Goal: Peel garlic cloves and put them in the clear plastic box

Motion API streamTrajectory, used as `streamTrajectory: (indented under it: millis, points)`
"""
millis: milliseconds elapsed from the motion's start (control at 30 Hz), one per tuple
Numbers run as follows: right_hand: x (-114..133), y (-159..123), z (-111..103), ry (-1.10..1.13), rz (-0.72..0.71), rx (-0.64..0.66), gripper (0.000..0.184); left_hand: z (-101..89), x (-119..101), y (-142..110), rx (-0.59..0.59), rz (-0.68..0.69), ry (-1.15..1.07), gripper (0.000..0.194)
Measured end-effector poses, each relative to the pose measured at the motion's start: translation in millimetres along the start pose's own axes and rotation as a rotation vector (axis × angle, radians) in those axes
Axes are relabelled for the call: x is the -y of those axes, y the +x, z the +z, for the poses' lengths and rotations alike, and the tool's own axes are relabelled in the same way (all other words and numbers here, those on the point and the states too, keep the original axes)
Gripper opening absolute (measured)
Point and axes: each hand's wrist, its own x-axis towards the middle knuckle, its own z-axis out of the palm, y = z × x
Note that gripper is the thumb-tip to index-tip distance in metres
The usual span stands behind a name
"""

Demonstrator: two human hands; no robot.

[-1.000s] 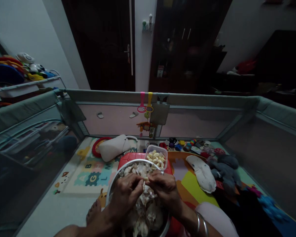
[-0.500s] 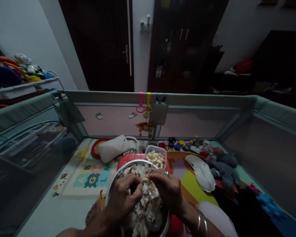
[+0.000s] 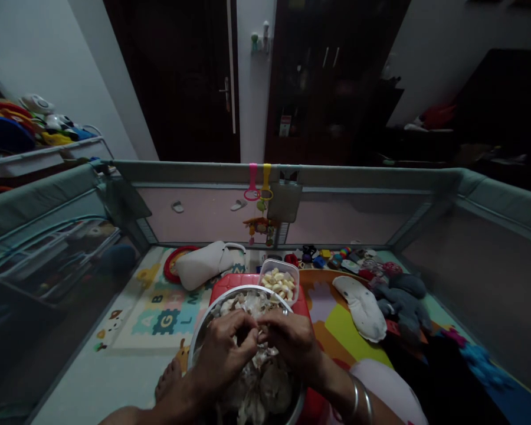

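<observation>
**Head view: two hands at the garlic bowl**

Head view puts us over a steel bowl [image 3: 203, 330] heaped with papery garlic skins [image 3: 265, 383]. Our left hand [image 3: 223, 354] and right hand [image 3: 292, 339] meet above it, fingertips pinching together on what looks like a small clove, too dim to confirm. Just beyond the bowl sits a clear tub of peeled cloves [image 3: 279, 282] on a red stool [image 3: 230, 282].

Garlic tub [image 3: 279, 282] just behind bowl [image 3: 202, 332], pillow [image 3: 202, 265] left, slipper [image 3: 363, 308] right.
</observation>
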Motion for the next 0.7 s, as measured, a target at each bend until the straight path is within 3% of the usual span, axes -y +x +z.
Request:
streamTrajectory:
  millis: [200,367,467,567,700]
  points:
    - [-7,0,-2,-0.114,-0.02,-0.024,0.014,-5.7,4,-2,0.029,-0.04,-0.073,0.015]
    - [-12,6,-21,-0.122,0.045,-0.24,0.018,-14.7,5,-3,0.027,-0.05,-0.162,0.02]
    - [-23,14,-33,-0.107,0.142,-0.375,0.023,-16.1,4,-2,0.042,-0.058,-0.168,0.027]
    - [-39,23,-37,-0.018,0.3,-0.391,0.028,-14.6,4,-3,0.052,-0.051,-0.144,0.032]
    - [-54,31,-37,0.271,0.495,-0.401,0.037,-12.8,7,-4,0.048,-0.001,-0.083,0.027]
